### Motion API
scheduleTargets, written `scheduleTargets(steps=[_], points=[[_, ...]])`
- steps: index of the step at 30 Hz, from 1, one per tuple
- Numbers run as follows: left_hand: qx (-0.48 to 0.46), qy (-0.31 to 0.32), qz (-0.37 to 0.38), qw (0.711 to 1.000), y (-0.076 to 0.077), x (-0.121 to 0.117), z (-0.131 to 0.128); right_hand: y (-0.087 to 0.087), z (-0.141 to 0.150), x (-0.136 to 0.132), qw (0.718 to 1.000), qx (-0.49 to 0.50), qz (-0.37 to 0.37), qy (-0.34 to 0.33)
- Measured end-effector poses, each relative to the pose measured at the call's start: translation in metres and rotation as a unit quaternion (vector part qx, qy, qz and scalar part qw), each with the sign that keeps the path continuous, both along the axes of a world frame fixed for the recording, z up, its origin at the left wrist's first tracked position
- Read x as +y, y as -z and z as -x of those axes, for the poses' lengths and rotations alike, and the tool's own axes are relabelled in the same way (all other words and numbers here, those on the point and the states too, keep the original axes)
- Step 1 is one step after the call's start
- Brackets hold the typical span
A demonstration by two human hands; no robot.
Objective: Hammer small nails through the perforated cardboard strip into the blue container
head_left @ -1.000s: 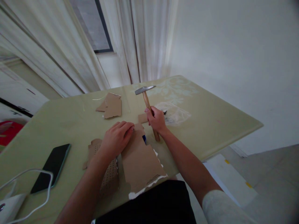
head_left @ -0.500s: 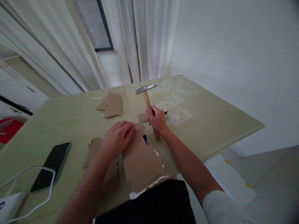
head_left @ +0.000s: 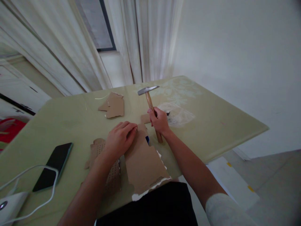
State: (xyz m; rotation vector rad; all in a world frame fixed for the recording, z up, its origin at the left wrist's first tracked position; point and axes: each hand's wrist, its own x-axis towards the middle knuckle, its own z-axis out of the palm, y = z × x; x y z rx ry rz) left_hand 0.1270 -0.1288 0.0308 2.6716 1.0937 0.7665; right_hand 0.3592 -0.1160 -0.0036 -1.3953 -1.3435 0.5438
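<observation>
My right hand [head_left: 158, 120] is wrapped round the wooden handle of a hammer [head_left: 148, 90], its metal head raised above the table on the far side of my fist. My left hand [head_left: 121, 138] rests at the upper left edge of a torn piece of brown cardboard [head_left: 147, 166], thumb and fingertips pinched together. Whatever sits in that pinch is too small to make out. A bit of blue [head_left: 147, 140] shows at the cardboard's right edge. Partly under my left forearm lies a second cardboard piece [head_left: 113, 179] with rows of small holes.
Cardboard scraps [head_left: 115, 106] lie farther back on the table [head_left: 211, 125], and a small one [head_left: 145, 118] is beside my right hand. A clear plastic bag [head_left: 181, 114] with dark bits lies to the right. At left are a phone [head_left: 54, 166], a white cable [head_left: 55, 185] and a white device [head_left: 13, 204].
The whole view has shifted slightly to the right. Both hands, the hammer and the cardboard keep nearly the same places relative to each other.
</observation>
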Motion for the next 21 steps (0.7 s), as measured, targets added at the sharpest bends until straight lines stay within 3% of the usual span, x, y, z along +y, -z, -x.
scheduleTargets(steps=[5,11,16,21], points=[[-0.071,-0.001,0.052,0.996,0.005,0.005,0.002,-0.004,-0.002,-0.001,1.0,0.006,0.019,-0.013],[-0.113,0.02,0.088,0.989,0.01,0.008,0.005,-0.019,0.0,-0.014,0.994,0.058,0.023,-0.086],[-0.043,0.005,0.042,0.998,0.007,0.001,0.001,-0.036,-0.002,-0.043,0.991,0.071,0.048,-0.099],[0.06,-0.012,-0.013,0.998,-0.01,-0.003,-0.012,-0.059,-0.016,-0.075,0.991,0.033,0.105,-0.074]])
